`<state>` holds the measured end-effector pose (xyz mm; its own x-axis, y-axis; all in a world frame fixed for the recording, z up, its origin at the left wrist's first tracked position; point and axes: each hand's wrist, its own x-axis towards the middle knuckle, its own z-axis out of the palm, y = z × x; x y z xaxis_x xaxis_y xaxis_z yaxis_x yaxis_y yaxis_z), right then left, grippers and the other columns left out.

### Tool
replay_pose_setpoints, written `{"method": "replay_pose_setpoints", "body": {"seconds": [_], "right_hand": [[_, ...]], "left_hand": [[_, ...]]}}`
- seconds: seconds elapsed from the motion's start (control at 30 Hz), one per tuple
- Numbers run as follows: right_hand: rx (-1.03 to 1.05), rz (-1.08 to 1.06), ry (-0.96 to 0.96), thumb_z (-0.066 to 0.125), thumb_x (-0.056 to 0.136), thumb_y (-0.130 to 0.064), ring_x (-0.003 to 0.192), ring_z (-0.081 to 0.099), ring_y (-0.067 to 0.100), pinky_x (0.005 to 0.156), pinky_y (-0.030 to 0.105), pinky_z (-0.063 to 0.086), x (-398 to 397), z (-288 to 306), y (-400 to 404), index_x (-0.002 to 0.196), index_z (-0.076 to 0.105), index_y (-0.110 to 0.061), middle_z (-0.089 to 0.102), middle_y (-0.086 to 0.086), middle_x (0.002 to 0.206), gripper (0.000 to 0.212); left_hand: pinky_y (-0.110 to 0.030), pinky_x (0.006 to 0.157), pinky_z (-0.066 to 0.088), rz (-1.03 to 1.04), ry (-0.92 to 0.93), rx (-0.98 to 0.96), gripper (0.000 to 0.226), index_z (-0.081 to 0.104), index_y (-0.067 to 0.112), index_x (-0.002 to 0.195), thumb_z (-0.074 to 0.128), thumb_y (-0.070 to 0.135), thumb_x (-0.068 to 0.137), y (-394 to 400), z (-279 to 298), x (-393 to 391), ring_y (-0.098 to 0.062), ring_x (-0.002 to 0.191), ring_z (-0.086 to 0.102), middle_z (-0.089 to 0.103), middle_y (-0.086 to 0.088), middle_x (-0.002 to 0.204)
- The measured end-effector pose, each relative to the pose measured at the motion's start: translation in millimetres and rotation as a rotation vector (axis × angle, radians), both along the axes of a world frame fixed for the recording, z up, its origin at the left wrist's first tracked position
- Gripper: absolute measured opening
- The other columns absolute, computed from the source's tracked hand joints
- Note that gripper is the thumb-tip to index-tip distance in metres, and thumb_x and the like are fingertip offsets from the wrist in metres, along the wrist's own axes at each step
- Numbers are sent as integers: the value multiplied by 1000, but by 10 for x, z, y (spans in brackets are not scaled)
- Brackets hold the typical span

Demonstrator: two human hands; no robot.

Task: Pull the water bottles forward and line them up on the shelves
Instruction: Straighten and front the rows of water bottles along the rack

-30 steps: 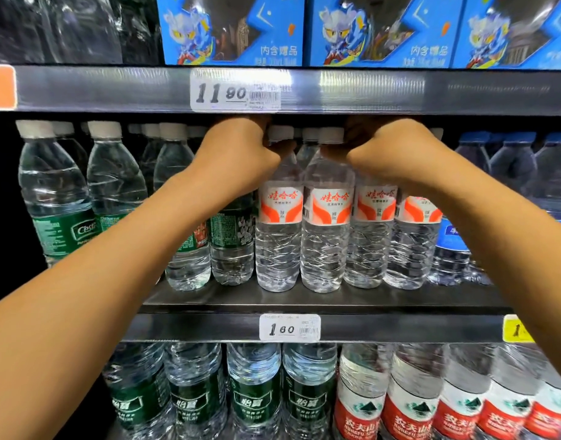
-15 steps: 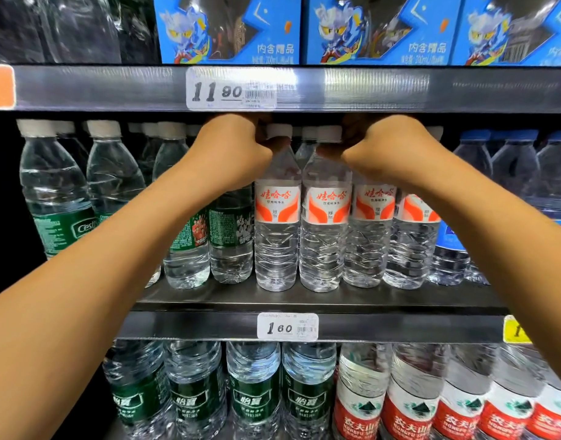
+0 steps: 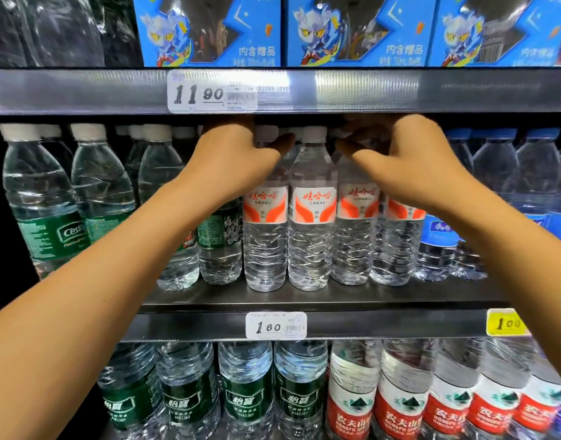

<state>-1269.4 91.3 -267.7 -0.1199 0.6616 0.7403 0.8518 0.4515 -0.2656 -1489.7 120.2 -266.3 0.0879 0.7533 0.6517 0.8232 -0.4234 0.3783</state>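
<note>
Water bottles (image 3: 310, 236): clear glossy ribbed plastic, glossy film labels. Shelf (image 3: 336, 296): dark matt metal. Price tag (image 3: 276, 325): paper.

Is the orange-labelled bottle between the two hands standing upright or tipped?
Upright. The orange-labelled bottle stands with its base flat on the shelf, white cap straight above, in line with its neighbours.

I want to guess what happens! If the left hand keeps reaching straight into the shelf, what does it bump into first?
Probably more bottles. The left hand reaches in at cap height, and white caps show in the row behind; depth there is dark and unclear.
</note>
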Motion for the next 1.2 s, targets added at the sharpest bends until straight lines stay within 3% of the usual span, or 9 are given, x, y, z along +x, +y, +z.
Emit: {"method": "replay_pose_setpoints", "body": {"seconds": [0.17, 0.23, 0.33, 0.5, 0.67, 0.83, 0.97, 1.07, 1.2], "right_hand": [[75, -14, 75, 64, 88, -20, 58, 52, -4, 52, 5, 35, 349, -61, -169, 95, 73, -13, 60, -9, 64, 14], [85, -37, 20, 62, 88, -20, 72, 59, 9, 67, 23, 47, 498, -52, -179, 101, 72, -6, 70, 4, 80, 21], [110, -106, -60, 60, 88, -18, 65, 53, 37, 64, 45, 44, 728, -27, -190, 80, 60, 4, 57, 20, 63, 24], [98, -160, -171, 57, 89, -25, 73, 53, 36, 68, 44, 44, 933, -8, -131, 90, 63, 3, 59, 21, 73, 28], [-12, -150, -239, 58, 93, -29, 65, 42, 32, 58, 37, 20, 921, 39, 2, 64, 46, -5, 37, 7, 57, 39], [-106, -165, -212, 53, 95, -37, 88, 59, 39, 64, 37, 40, 889, 102, 176, 96, 69, 3, 67, 24, 95, 43], [-238, -217, -228, 48, 100, -39, 72, 47, 35, 52, 32, 30, 823, 106, 196, 72, 59, -1, 66, 25, 100, 48], [-252, -218, -195, 46, 102, -45, 92, 58, 38, 64, 36, 36, 809, 119, 226, 104, 68, 3, 67, 24, 110, 53], [-262, -240, -220, 45, 103, -38, 78, 53, 34, 55, 35, 28, 800, 145, 218, 98, 65, 5, 67, 23, 108, 47]], "left_hand": [[-35, 65, 44, 25, 66, 28, 63, 70, 10, 89, 45, 67, 91, 3, 29, 341, -34, 84, 61, 69, -13, 85], [-33, 59, 38, 62, 138, 52, 65, 65, 7, 74, 42, 65, 93, -3, 37, 484, -38, 78, 58, 63, -15, 75], [-34, 62, 34, 114, 205, 55, 59, 46, 11, 57, 45, 56, 95, -25, 49, 717, -34, 68, 47, 43, -8, 59], [-35, 69, 38, 105, 338, 60, 49, 63, 10, 101, 42, 55, 97, -6, 100, 1102, -40, 95, 60, 66, -21, 107], [-41, 87, 48, 173, 384, -80, 62, 54, 22, 136, 32, 65, 96, 62, 191, 1241, -39, 116, 56, 56, -15, 138], [-37, 76, 51, 169, 482, -218, 40, 63, 17, 126, 48, 41, 98, 91, 271, 1231, -32, 101, 63, 66, -12, 122], [-39, 77, 56, 131, 448, -207, 33, 61, 27, 126, 48, 40, 99, 105, 303, 1171, -28, 96, 66, 69, -6, 115], [-33, 63, 52, 134, 420, -189, 27, 61, 29, 122, 49, 37, 100, 142, 302, 1145, -26, 78, 66, 69, -7, 98], [-37, 74, 52, 51, 414, -129, 35, 56, 39, 132, 42, 48, 101, 168, 280, 1140, -26, 91, 65, 65, -1, 125]]}}
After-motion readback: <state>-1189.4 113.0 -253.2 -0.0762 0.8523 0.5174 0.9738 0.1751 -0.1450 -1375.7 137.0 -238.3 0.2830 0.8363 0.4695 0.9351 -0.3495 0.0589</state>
